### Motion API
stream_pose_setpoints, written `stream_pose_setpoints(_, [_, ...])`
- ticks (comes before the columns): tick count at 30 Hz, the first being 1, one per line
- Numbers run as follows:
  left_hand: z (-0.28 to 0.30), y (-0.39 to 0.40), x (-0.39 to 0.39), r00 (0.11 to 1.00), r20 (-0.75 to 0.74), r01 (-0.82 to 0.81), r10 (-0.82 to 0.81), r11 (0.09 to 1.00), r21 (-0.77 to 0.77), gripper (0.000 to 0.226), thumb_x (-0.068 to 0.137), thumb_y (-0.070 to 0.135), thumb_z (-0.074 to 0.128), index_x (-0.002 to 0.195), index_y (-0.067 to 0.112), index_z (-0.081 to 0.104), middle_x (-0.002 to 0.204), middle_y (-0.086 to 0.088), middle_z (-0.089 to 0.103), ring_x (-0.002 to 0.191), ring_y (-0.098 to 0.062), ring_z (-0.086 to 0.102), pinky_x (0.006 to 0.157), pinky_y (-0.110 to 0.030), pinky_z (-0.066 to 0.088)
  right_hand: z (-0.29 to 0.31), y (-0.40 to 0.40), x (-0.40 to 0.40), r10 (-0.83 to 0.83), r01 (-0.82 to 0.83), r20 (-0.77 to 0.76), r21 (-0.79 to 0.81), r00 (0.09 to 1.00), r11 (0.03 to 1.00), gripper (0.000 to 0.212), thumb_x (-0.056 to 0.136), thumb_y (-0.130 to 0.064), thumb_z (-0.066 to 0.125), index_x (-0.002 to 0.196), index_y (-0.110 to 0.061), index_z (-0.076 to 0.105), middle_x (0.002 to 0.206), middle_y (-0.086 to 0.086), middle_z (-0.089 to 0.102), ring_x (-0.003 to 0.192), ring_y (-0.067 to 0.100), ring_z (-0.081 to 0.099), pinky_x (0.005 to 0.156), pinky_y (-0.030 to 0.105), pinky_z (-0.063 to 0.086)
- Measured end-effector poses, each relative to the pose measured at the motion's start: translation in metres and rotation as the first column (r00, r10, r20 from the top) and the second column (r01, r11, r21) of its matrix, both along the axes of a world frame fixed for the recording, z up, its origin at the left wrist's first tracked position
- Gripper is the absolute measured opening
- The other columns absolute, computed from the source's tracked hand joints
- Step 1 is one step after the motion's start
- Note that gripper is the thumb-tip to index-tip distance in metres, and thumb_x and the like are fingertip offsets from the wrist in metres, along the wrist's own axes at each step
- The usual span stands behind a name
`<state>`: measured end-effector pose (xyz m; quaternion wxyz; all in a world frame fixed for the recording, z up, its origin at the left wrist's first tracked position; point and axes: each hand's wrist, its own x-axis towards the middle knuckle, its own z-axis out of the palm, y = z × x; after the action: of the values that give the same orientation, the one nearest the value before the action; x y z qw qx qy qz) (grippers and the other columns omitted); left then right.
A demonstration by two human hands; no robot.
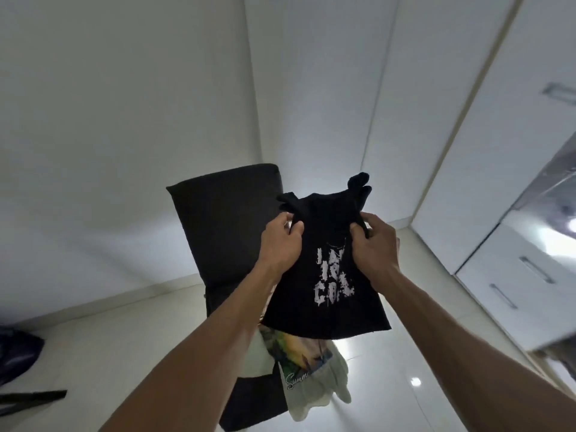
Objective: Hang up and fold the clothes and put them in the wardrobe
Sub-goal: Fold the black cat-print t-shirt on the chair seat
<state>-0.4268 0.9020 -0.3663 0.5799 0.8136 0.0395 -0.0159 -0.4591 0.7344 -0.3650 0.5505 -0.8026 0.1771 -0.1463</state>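
White walls meet a pale glossy floor (414, 363); white wardrobe (486, 169) doors and drawers run along the right.

Left hand (280, 241): fingers curled, pinching the black top (324, 269) at its upper left edge.
Right hand (372, 241): fingers curled, pinching the upper right edge.
Top: held up in the air between both hands, pale lettering facing the camera, lower hem hanging free over the chair (224, 219).
Chair: black, against the wall; a white printed shirt (308, 375) drapes over its front edge.
Open floor lies right of the chair.
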Motion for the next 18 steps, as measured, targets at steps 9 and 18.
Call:
stream_pose_setpoints(9, [0.087, -0.173, -0.005, 0.928, 0.019, 0.373, -0.372, 0.924, -0.083, 0.016, 0.097, 0.03, 0.055, 0.109, 0.029, 0.064, 0.098, -0.004, 0.075, 0.09, -0.02, 0.073, 0.088, -0.046, 0.059, 0.096, -0.157, -0.058, -0.324, 0.326, 0.07, -0.022, 0.944, 0.945, 0.028, 0.096, -0.025, 0.054, 0.118, -0.033, 0.069, 0.072, 0.002, 0.071, 0.077, 0.017, 0.068, 0.078, 0.035, 0.055])
stream_pose_setpoints(18, [0.099, -0.372, -0.011, 0.758, 0.001, 0.651, -0.652, 0.757, -0.048, 0.021, 0.097, 0.027, 0.054, 0.114, 0.027, 0.066, 0.106, -0.002, 0.073, 0.092, -0.019, 0.072, 0.089, -0.045, 0.059, 0.106, -0.325, -0.111, -0.548, 0.553, 0.077, -0.091, 0.833, 0.828, 0.032, 0.099, -0.02, 0.054, 0.13, -0.017, 0.064, 0.086, -0.011, 0.065, 0.072, 0.007, 0.059, 0.062, 0.019, 0.039])
